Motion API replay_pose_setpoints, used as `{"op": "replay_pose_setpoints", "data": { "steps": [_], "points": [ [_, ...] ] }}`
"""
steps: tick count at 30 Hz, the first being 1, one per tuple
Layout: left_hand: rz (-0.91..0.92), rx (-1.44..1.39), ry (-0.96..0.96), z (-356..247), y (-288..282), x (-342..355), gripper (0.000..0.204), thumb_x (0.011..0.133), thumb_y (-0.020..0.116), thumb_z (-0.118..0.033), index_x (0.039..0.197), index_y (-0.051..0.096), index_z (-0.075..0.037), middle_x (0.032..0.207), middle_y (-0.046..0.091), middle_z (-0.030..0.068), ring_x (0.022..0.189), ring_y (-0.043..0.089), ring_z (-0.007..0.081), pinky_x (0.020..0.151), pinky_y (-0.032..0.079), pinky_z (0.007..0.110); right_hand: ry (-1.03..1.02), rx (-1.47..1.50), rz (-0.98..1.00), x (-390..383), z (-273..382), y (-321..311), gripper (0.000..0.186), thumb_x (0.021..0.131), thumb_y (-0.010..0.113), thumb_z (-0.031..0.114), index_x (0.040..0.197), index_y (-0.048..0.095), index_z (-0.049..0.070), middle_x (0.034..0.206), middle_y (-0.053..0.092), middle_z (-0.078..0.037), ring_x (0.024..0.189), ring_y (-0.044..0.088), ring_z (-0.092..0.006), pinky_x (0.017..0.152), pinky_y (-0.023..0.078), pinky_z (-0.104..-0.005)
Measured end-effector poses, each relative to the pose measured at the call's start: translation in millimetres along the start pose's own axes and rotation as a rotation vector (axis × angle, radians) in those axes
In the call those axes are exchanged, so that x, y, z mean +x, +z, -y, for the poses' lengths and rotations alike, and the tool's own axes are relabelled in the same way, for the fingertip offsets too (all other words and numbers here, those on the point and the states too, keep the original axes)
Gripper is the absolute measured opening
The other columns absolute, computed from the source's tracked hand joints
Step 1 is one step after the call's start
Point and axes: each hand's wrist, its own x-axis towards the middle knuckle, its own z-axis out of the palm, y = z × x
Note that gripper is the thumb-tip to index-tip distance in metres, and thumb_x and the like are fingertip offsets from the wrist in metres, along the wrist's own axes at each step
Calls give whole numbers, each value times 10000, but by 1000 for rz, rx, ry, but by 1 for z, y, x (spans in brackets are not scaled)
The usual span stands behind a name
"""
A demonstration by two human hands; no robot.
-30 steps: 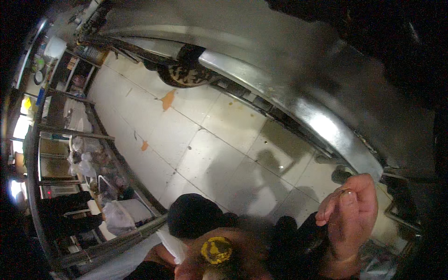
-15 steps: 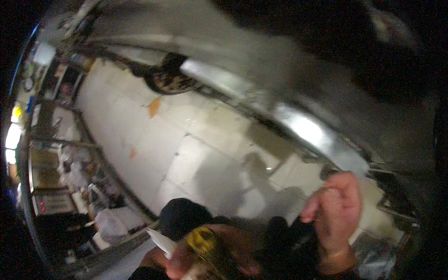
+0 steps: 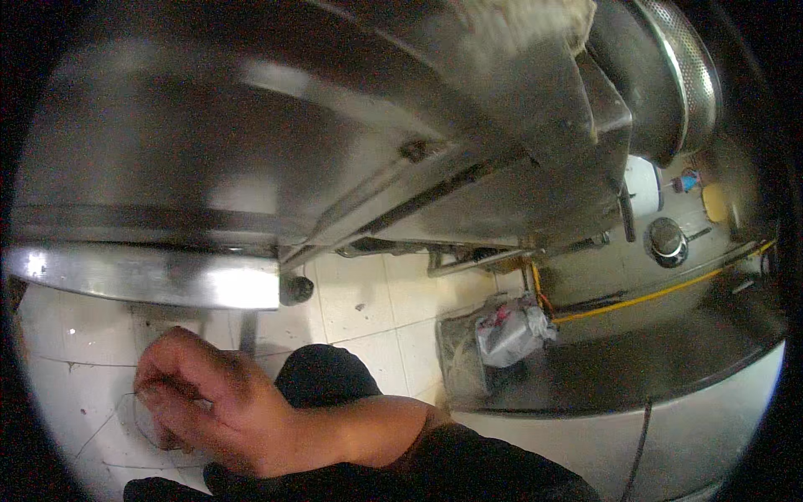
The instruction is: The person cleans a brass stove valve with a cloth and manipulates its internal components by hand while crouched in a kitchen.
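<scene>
My right hand [image 3: 205, 402] reaches across the lower left, its forearm coming in from the lower right out of a dark sleeve [image 3: 493, 464]. Its fingers curl in toward the thumb, with a small gap in the palm. Whether anything sits in them I cannot make out; a faint thin outline shows by the fingertips against the tiles. My left hand is out of sight. Above the hand runs the shiny metal edge [image 3: 150, 276] of a large steel unit [image 3: 167, 159]. Beyond the wrist is a rounded black shape [image 3: 326, 374], perhaps a shoe or knee.
Pale floor tiles [image 3: 355, 293] run under the steel unit. On a dark metal surface to the right lies a grey plastic bag [image 3: 510, 335], near a yellow hose [image 3: 644, 297]. Farther back are a round metal fitting [image 3: 667, 240] and a perforated metal drum [image 3: 686, 71].
The view has swung right, from the aisle with shelves to the steel unit and bag. My right hand now appears at lower left; my left hand, earlier beside something white, has left the picture.
</scene>
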Motion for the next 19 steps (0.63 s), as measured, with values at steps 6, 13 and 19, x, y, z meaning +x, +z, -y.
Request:
{"op": "replay_pose_setpoints", "data": {
  "steps": [6, 13, 19],
  "points": [
    [-6, 91, -50, 2, -2, 4, 653, 947, 654, -250, 1509, 323, -213, 1353, 550, 194, 940, 660, 233, 820, 571, 355, 14, 112, -2, 2, -1, 7, 106, 1045, 525, 132, 1070, 494, 34, 746, 587, -32, 675, 600, -104, 578, 484, -287],
    [-40, 179, -29, -6, -3, -1, 749, 939, 649, -250, 1560, 232, -219, 1334, 563, 167, 891, 662, 215, 779, 583, 347, 43, 125, -69, -2, -18, 5, 93, 1020, 576, 154, 1013, 523, 78, 739, 536, -49, 633, 579, -148, 567, 494, -350],
    [-85, 152, 58, -35, 15, 1, 832, 932, 644, -250, 1603, 154, -224, 1318, 573, 143, 848, 663, 200, 743, 593, 339, -122, -266, -103, -3, 2, -17, 230, 1041, 574, 186, 1189, 536, 14, 906, 661, -81, 785, 680, -135, 684, 584, -311]
  ]
}}
